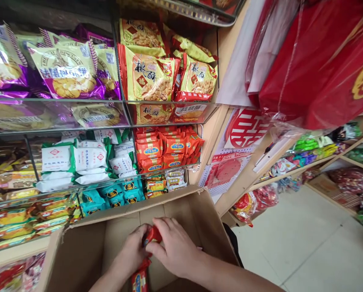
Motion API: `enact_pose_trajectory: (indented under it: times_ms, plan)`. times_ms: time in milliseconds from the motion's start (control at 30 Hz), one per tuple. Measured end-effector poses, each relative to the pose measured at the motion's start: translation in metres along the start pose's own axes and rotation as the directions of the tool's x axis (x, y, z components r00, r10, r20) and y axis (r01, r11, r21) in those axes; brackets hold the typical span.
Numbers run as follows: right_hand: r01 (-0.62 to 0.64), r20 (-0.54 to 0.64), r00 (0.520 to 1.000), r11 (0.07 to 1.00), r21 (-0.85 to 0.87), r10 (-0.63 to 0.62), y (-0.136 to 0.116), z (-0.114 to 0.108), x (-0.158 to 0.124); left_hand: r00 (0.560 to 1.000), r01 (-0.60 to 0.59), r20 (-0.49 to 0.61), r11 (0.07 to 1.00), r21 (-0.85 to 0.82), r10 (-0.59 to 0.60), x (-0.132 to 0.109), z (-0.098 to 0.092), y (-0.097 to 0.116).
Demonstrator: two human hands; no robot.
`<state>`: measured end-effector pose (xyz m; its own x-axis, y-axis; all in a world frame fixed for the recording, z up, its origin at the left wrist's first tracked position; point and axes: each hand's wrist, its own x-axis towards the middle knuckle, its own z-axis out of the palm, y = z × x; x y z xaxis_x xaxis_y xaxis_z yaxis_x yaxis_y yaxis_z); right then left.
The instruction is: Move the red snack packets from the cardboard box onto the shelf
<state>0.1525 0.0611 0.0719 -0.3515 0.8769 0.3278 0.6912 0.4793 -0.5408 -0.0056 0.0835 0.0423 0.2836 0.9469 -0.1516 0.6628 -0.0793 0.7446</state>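
Over an open cardboard box [120, 229], my left hand [135, 247] and my right hand [172, 245] meet with their fingers closed around a small red snack packet [153, 236]. The fingers cover much of it. Below my left hand, inside the box, lies another red snack packet [139, 280] with a blue and yellow label. Similar red packets [166, 148] are stacked in a shelf compartment just beyond the box.
Clear-fronted shelves hold purple cookie bags [67, 73], yellow-red cookie bags [154, 77], white-green packets [90, 156] and teal packets [114, 194]. Red bags [318, 65] hang at upper right. Tiled floor [285, 231] and low shelves of wrapped sweets [309, 158] lie to the right.
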Motion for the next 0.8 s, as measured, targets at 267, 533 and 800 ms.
enact_pose_trajectory:
  times_ms: [267,533,800]
  plan:
    - [-0.259,-0.118,0.927,0.834,0.487,0.357,0.009,-0.006,0.010,0.969,-0.149,-0.248,0.770,-0.620,-0.012,-0.016,0.004,0.062]
    - [-0.251,-0.280,0.869,0.850,0.463,0.409,0.004,-0.028,0.025,0.797,-0.092,-0.565,0.883,-0.460,-0.212,-0.008,0.003,0.079]
    - [-0.260,-0.361,0.817,0.846,0.465,0.449,0.001,-0.033,0.027,0.743,-0.148,-0.642,0.889,-0.434,-0.190,-0.001,-0.011,0.090]
